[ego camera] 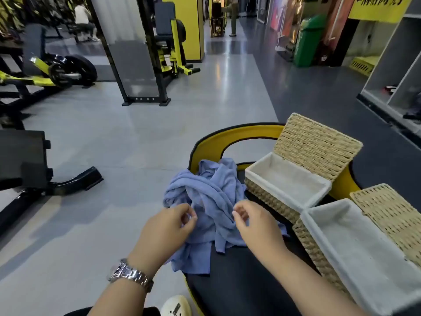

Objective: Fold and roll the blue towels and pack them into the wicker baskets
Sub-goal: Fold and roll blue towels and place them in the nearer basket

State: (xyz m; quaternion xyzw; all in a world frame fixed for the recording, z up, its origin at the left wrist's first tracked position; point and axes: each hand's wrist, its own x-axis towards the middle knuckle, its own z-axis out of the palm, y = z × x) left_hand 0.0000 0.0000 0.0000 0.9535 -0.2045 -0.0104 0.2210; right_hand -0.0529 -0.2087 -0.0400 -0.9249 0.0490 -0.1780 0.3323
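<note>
Blue towels (206, 199) lay crumpled on the black pad (239, 281), left of two open wicker baskets (273, 197). Left hand (164, 231) and right hand (252, 222) hovered over the heap, fingers loosely curled; grip unclear.

Wicker baskets: two, far (289, 192) and near (355, 258)
Towel heaps: one (205, 197)
Hands: two, left (166, 226), right (255, 222)
Wristwatches: one (129, 274)

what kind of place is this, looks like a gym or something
Most likely a gym floor. A black and yellow plate-loaded machine stands at far left, a black rack frame stands further in, and the blue towels and wicker baskets sit on a padded black and yellow bench.
</note>
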